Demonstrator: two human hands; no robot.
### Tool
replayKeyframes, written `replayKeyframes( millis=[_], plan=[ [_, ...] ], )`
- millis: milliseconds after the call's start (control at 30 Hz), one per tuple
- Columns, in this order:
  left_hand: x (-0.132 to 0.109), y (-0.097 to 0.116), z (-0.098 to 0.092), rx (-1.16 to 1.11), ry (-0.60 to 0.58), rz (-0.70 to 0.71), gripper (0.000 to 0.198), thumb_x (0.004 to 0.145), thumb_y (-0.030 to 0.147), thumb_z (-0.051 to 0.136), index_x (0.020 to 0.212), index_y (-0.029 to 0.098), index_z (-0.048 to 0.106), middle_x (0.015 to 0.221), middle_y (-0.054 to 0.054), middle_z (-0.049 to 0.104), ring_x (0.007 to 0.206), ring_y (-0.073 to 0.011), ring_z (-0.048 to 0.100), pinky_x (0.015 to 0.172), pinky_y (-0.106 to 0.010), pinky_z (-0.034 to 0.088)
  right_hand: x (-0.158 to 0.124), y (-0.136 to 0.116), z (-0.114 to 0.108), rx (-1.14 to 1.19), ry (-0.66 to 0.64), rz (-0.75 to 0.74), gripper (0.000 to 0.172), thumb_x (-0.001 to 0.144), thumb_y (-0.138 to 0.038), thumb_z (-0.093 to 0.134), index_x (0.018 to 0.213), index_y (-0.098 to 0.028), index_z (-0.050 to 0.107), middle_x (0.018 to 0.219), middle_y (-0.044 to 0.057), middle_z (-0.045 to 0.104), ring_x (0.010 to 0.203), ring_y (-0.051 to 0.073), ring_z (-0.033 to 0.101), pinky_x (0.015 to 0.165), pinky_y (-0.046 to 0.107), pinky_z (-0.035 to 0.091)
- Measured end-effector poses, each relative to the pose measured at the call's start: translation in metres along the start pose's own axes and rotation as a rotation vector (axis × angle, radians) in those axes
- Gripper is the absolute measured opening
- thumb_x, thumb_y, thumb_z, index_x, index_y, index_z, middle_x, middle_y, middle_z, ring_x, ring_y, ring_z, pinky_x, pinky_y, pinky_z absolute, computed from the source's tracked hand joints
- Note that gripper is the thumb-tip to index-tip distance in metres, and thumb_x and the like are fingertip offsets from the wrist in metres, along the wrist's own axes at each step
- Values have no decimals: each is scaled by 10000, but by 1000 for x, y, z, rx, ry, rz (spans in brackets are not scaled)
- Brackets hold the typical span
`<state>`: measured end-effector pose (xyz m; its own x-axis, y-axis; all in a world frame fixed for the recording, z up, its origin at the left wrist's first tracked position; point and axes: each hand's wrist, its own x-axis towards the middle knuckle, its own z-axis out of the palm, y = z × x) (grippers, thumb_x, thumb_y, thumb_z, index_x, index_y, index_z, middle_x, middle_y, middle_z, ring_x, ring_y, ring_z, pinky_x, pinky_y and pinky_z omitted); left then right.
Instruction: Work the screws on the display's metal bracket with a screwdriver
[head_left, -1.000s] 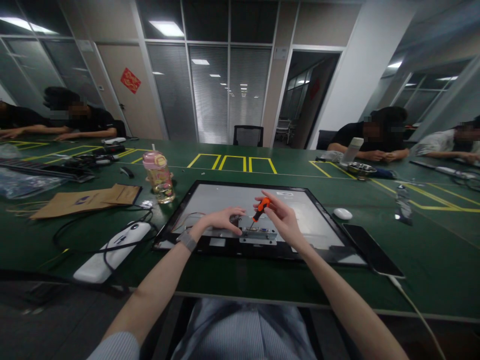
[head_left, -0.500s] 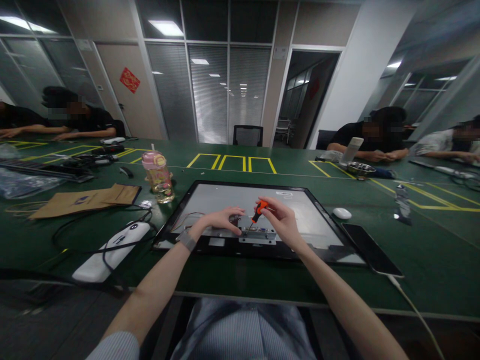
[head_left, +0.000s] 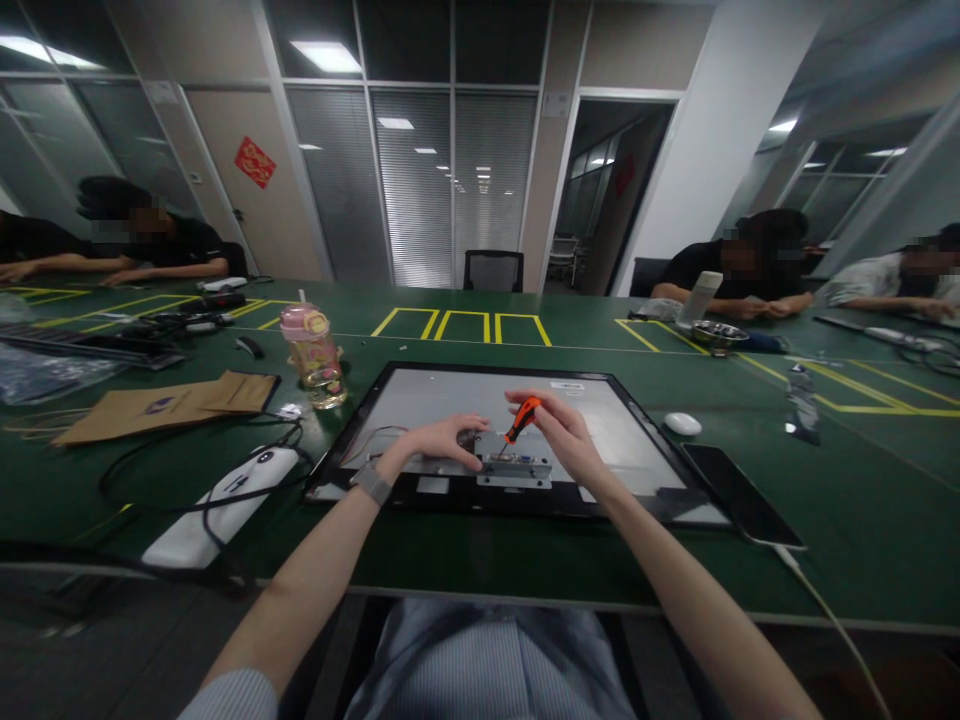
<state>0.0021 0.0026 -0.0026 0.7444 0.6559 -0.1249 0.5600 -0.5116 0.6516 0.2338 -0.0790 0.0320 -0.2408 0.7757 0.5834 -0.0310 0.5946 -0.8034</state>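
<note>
A flat display panel [head_left: 420, 392] with a black frame lies face down or back up on the table; I cannot tell which. Near its front edge is a silver metal bracket [head_left: 517, 478] with connectors along it. My left hand [head_left: 442, 440] curls around the bracket's left end, thumb against it and fingers over a dark part [head_left: 468, 438] behind. In my right hand [head_left: 564, 432] is an orange and black screwdriver [head_left: 523, 420], tilted, its shaft pointing down to the left part of the bracket. The screw under its tip is too small to see.
Left of the panel are a pink drink bottle [head_left: 313, 358], a brown paper envelope [head_left: 161, 405] and a white power strip [head_left: 225, 505] with black cables. A phone [head_left: 742, 495] on a cable and a white case [head_left: 682, 424] lie right. Other people sit across the table.
My right hand's fingers have shifted on the screwdriver handle, which now leans further right and shows more of its length. My left hand stays in place at the bracket.
</note>
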Motion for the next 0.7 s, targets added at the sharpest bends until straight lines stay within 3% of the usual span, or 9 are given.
replayKeyframes(
  millis=[100,167,300,500,567,700],
  plan=[
    [0,0,-1,-9,-7,2,791,621,499,761,1326,286,472,1516,-20,315,1440,-276,145,1179,-445,122,0,2,0,-77,58,-27,204,854,-375,608,1001,-251,677,1028,58,598,996,206,589,833,359,523],
    [0,-1,-1,-15,-15,2,793,620,505,761,1325,291,470,1520,-17,308,1443,-274,131,1179,-450,118,-1,3,1,-76,78,-16,233,856,-369,607,1051,-253,662,966,45,604,912,186,609,800,343,530],
    [1,-4,1,-4,-10,-7,804,614,522,760,1325,286,469,1521,-25,304,1437,-284,153,1175,-455,129,-2,2,4,-10,18,-14,268,933,-343,490,1168,-260,587,973,46,639,952,184,614,919,392,474],
    [1,-4,1,2,0,13,788,620,515,758,1315,271,481,1517,-32,311,1438,-276,154,1177,-433,134,0,1,3,-70,45,-45,161,855,-350,612,967,-238,643,942,37,587,897,182,598,788,329,520],
    [1,-4,1,2,-5,7,796,617,518,759,1320,274,476,1519,-32,308,1440,-281,143,1178,-440,125,0,-2,1,-88,28,-40,185,877,-342,583,1026,-247,638,965,43,598,897,181,612,795,337,525],
    [0,-4,0,-1,-10,-3,809,609,527,764,1323,280,473,1524,-34,297,1439,-292,141,1175,-453,125,-2,-8,-1,-92,-65,-25,323,946,-322,468,1257,-265,530,1105,79,633,1043,204,611,945,416,476]
  ],
)
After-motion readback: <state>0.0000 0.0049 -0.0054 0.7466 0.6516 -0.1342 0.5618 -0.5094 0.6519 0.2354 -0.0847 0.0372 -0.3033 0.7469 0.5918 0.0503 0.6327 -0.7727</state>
